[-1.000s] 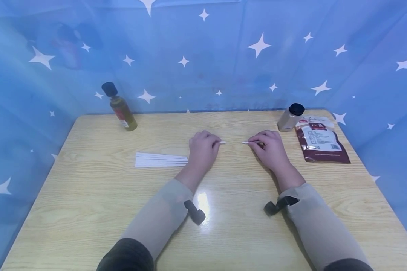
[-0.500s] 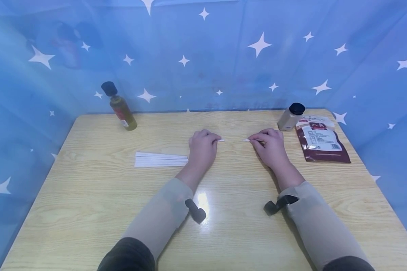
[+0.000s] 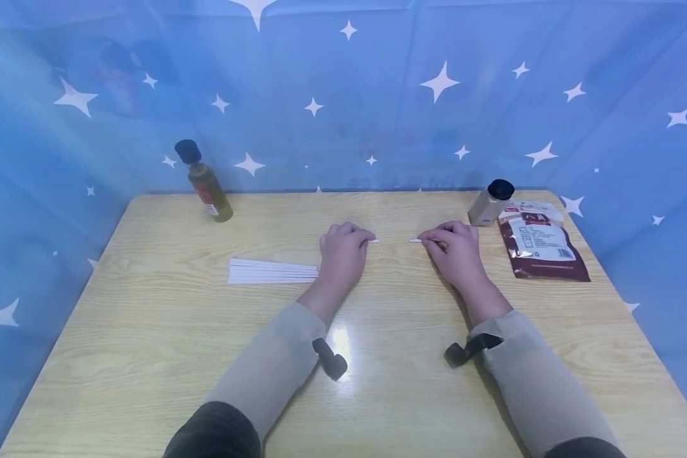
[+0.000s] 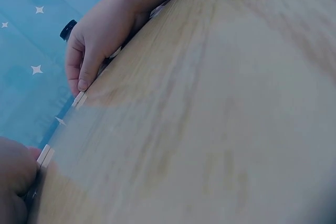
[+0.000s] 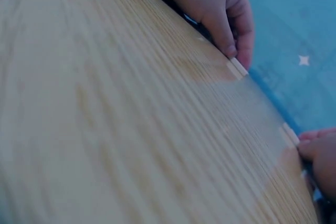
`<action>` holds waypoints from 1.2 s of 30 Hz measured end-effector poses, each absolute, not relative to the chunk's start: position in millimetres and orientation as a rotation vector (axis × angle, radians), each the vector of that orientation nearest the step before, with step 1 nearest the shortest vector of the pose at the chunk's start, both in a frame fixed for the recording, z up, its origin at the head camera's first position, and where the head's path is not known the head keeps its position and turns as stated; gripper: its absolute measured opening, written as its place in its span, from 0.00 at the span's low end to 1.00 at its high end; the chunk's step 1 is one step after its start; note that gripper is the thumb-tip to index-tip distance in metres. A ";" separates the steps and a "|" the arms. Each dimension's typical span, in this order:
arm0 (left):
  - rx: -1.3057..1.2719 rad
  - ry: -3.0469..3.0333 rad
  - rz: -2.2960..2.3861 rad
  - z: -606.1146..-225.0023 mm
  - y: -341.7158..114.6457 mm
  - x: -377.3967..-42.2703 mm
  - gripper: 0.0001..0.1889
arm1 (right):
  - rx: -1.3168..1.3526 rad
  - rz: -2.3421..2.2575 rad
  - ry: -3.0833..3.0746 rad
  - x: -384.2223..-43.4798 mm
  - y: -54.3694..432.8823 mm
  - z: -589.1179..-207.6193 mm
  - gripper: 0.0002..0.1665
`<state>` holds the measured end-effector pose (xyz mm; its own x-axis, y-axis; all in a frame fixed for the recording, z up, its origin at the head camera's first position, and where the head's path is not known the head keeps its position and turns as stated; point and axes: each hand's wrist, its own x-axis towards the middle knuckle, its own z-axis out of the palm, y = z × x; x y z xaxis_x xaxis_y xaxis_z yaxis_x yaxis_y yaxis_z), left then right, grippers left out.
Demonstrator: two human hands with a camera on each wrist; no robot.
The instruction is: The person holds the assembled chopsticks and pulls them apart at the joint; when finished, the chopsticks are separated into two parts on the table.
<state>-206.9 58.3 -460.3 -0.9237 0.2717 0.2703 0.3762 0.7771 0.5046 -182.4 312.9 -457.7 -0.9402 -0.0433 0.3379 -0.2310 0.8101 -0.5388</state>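
Note:
Near the middle of the table, my left hand [image 3: 343, 254] pinches a small white stick-like piece [image 3: 375, 241] between thumb and fingers. Across a short gap, my right hand [image 3: 457, 251] pinches a similar thin white piece [image 3: 415, 240]. The two white tips point towards each other, apart, with wood grain showing between them. Low on the tabletop, the left wrist view shows the right hand [image 4: 102, 38] and part of the left hand [image 4: 16, 169]. Fingers hide most of each piece, so their exact kind is unclear. Several white strips [image 3: 271, 271] lie side by side left of my left hand.
A dark-capped bottle with a red label [image 3: 210, 191] stands at the back left of the wooden table [image 3: 149, 356]. Behind my right hand are a black-lidded jar [image 3: 488, 207] and a maroon-and-white packet [image 3: 541, 242]. A blue star-patterned curtain [image 3: 343, 95] surrounds the table's back and sides.
The head view has tilted up very slightly since half a second ago. Both hands keep their hold on the white pieces, with almost no movement.

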 end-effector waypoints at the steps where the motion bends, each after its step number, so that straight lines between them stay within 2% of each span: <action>1: -0.517 -2.792 -0.848 -459.9 58.1 -206.8 0.11 | 0.205 0.857 -2.686 -182.0 312.7 -457.6 0.07; 8: -0.525 -2.802 -0.841 -457.3 56.8 -207.1 0.11 | 0.210 0.853 -2.674 -180.7 310.7 -455.0 0.09; 14: -0.535 -2.829 -0.834 -458.4 56.0 -205.6 0.14 | 0.171 0.871 -2.711 -181.1 310.7 -455.5 0.20; 18: -0.543 -2.807 -0.896 -457.6 51.3 -202.8 0.18 | 0.185 0.901 -2.698 -186.1 309.2 -458.1 0.23; 30: -0.650 -2.641 -0.754 -459.4 46.4 -194.3 0.15 | 0.303 0.814 -2.639 -183.7 303.7 -457.4 0.21; 36: -0.682 -2.661 -0.718 -455.8 47.6 -188.2 0.19 | 0.353 0.793 -2.577 -173.7 296.6 -459.0 0.19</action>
<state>-188.2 47.6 -455.8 -0.8421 0.3646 0.3974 0.5150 0.7624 0.3919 -173.7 296.6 -459.0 -0.8799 -0.1161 0.4607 -0.3549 0.8053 -0.4750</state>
